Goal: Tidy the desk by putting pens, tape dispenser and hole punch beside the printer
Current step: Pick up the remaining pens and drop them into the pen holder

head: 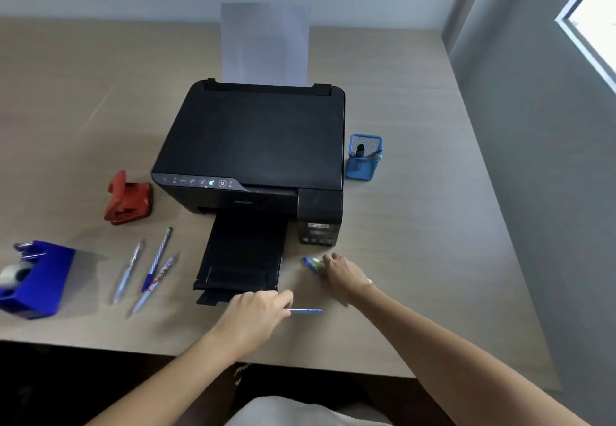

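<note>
Black and boxy, a printer (256,145) sits in the middle of a pale wood-grain worktop (416,225), its paper tray pulled out toward the person. All places below are given from the printer.

In front of the tray's near right corner, the left hand (256,317) pinches one end of a blue pen (306,310) in closed fingers. The pen lies nearly flat, its long axis running left to right, with the free end pointing right toward the other hand.

The right hand (343,274) rests in front of the printer's right front corner, fingers curled down onto a green and blue pen (312,264). That pen's long axis slants away to the left. Whether the fingers have actually closed around it cannot be told.

To the right of the printer, just beside its side wall, stands a blue mesh pen cup (365,158) with pens already inside. The right hand is the nearer of the two to this cup, which lies farther back from it.

To the left front lie three more pens (146,269), side by side, slanting away. A red hole punch (128,199) sits close beside the printer's left front corner. A blue tape dispenser (33,280) sits far left, well apart.
</note>
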A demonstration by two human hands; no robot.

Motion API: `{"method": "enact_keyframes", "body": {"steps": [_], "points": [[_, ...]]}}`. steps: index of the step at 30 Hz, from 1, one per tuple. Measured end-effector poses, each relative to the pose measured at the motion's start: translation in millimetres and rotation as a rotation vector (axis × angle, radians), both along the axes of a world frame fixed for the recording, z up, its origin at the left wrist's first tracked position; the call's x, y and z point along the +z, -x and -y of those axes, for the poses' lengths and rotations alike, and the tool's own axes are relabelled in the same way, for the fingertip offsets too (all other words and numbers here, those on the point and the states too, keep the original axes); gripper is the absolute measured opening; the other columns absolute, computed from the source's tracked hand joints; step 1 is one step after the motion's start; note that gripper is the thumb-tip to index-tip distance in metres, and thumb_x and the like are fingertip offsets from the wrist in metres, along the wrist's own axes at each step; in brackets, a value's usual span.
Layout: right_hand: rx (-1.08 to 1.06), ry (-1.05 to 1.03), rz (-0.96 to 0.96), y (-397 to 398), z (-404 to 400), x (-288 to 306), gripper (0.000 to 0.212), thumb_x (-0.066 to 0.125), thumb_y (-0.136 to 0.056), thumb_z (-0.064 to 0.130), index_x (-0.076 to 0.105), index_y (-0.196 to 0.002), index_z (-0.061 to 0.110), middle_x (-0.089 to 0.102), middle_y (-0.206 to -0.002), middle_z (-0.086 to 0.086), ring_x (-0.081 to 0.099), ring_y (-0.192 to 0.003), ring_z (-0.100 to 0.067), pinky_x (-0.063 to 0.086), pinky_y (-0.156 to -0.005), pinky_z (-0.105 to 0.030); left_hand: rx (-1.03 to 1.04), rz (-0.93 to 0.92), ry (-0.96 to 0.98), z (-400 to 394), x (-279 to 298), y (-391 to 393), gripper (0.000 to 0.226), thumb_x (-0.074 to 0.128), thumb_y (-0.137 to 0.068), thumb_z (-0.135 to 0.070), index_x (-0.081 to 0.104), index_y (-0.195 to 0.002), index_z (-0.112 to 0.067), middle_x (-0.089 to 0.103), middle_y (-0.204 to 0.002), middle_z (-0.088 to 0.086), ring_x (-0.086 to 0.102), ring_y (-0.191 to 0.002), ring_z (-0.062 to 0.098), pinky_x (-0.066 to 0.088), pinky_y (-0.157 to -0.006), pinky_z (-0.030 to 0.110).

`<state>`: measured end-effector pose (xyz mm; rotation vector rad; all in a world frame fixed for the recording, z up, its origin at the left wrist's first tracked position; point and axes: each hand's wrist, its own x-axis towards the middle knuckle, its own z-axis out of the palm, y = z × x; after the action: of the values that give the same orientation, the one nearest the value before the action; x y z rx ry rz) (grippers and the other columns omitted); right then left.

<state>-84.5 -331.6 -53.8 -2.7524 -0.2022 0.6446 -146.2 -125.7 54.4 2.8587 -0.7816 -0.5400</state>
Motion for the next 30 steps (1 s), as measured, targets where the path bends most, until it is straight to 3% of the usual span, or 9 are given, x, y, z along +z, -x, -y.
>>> {"method": "enact_keyframes", "body": {"steps": [3, 6, 8, 12, 17, 20, 23, 27, 30], "points": [[0.151, 0.102, 0.037, 3, 5, -5, 0.025, 0.035, -0.092, 0.004, 0.047, -0.113, -0.001, 0.053, -0.115, -0.023, 0.054, -0.106, -0.038, 0.044, -0.076, -0.043, 0.107, -0.056, 0.098, -9, 34, -24, 0.018, 0.047, -0.096, -0.041, 0.059, -0.094, -0.028, 0.063, -0.088, -0.005, 0.061, -0.078, 0.015, 0.049, -0.068, 0.033], [0.219, 0.14, 0.062, 8, 36, -5, 0.025, 0.034, -0.093, 0.007, 0.047, -0.113, 0.0, 0.053, -0.114, -0.022, 0.05, -0.107, -0.036, 0.041, -0.074, -0.042, 0.156, -0.022, 0.233, -6, 65, -52, 0.014, 0.05, -0.097, -0.031, 0.064, -0.097, -0.03, 0.062, -0.086, -0.006, 0.061, -0.079, 0.016, 0.053, -0.075, 0.039], [0.185, 0.068, 0.045, 11, 71, 0, 0.02, 0.033, -0.094, 0.015, 0.048, -0.103, 0.004, 0.056, -0.106, -0.021, 0.051, -0.098, -0.033, 0.035, -0.074, -0.038, 0.146, 0.04, 0.301, 4, 85, -75, 0.018, 0.051, -0.097, -0.023, 0.067, -0.107, -0.025, 0.062, -0.089, -0.003, 0.06, -0.082, 0.016, 0.051, -0.078, 0.034], [-0.084, -0.098, 0.24, -1, 141, 19, 0.029, 0.022, -0.092, 0.035, 0.039, -0.079, 0.015, 0.054, -0.073, -0.008, 0.042, -0.071, -0.027, 0.04, -0.07, -0.039, 0.138, 0.176, 0.42, 41, 121, -129, 0.02, 0.056, -0.095, -0.013, 0.07, -0.109, -0.015, 0.064, -0.094, 0.002, 0.06, -0.084, 0.015, 0.045, -0.079, 0.024], [-0.62, -0.475, 0.462, -74, 164, 84, 0.011, 0.042, -0.096, 0.016, 0.05, -0.099, 0.009, 0.071, -0.097, 0.002, 0.054, -0.086, -0.029, 0.038, -0.072, -0.035, 0.132, 0.289, 0.421, 109, 121, -205, 0.006, 0.062, -0.09, -0.011, 0.066, -0.089, -0.007, 0.065, -0.08, 0.006, 0.058, -0.071, 0.021, 0.051, -0.065, 0.034], [-0.812, -0.8, 0.481, -123, 162, 121, 0.006, 0.054, -0.088, 0.025, 0.06, -0.086, 0.022, 0.068, -0.085, -0.003, 0.059, -0.08, -0.023, 0.046, -0.075, -0.04, 0.124, 0.335, 0.396, 147, 109, -250, 0.006, 0.062, -0.089, -0.008, 0.063, -0.085, -0.004, 0.069, -0.082, 0.012, 0.063, -0.074, 0.028, 0.055, -0.065, 0.039], [-0.929, -0.977, 0.501, -165, 158, 135, 0.006, 0.063, -0.081, 0.027, 0.064, -0.075, 0.026, 0.062, -0.072, 0.0, 0.055, -0.069, -0.018, 0.047, -0.069, -0.04, 0.127, 0.315, 0.313, 178, 95, -288, 0.007, 0.059, -0.088, 0.004, 0.064, -0.086, 0.0, 0.07, -0.084, 0.017, 0.066, -0.076, 0.033, 0.05, -0.06, 0.035], [-0.967, -0.916, 0.409, -205, 145, 125, 0.004, 0.067, -0.078, 0.021, 0.07, -0.077, 0.023, 0.069, -0.075, -0.002, 0.063, -0.072, -0.019, 0.051, -0.07, -0.034, 0.082, 0.21, 0.16, 204, 72, -315, 0.024, 0.051, -0.08, 0.023, 0.063, -0.089, 0.005, 0.069, -0.086, 0.022, 0.068, -0.081, 0.036, 0.059, -0.071, 0.041], [-0.939, -0.759, 0.341, -216, 140, 110, 0.01, 0.067, -0.077, 0.015, 0.073, -0.085, 0.015, 0.069, -0.079, -0.004, 0.063, -0.077, -0.019, 0.05, -0.07, -0.028, 0.021, 0.18, 0.081, 217, 60, -320, 0.028, 0.047, -0.078, 0.026, 0.06, -0.093, 0.006, 0.065, -0.088, 0.022, 0.065, -0.081, 0.036, 0.055, -0.071, 0.042]]}}
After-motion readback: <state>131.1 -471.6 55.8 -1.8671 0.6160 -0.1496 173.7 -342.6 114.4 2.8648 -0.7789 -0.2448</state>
